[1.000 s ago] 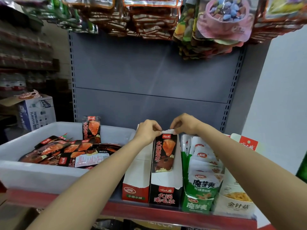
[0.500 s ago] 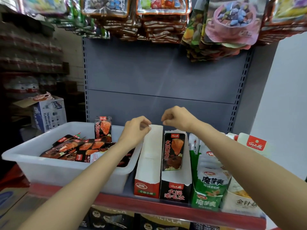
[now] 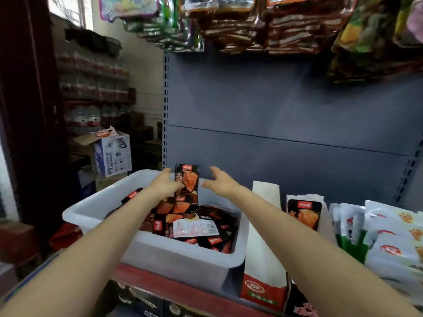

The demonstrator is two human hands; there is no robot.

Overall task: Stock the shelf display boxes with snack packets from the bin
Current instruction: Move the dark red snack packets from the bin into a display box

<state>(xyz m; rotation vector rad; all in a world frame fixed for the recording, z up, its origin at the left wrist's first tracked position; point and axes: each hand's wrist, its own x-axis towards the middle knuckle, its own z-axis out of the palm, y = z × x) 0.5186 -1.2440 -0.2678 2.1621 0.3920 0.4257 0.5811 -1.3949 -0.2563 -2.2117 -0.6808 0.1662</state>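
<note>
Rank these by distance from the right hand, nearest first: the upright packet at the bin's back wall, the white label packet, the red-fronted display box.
1. upright packet, just left of the right hand.
2. white label packet, lower, inside the bin.
3. red-fronted display box, low at the shelf front.

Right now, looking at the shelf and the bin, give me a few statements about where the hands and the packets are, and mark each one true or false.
1. Both hands reach over the white bin. True.
2. The right hand grips a packet. False: its fingers are spread and hold nothing.
3. One dark upright packet stands at the bin's far wall, between the hands. True.
4. The left hand is over the display boxes. False: it is over the bin, beside the upright packet.
5. The red-and-white display box next to the bin is packed full of packets. False: no packets show in it.
</note>
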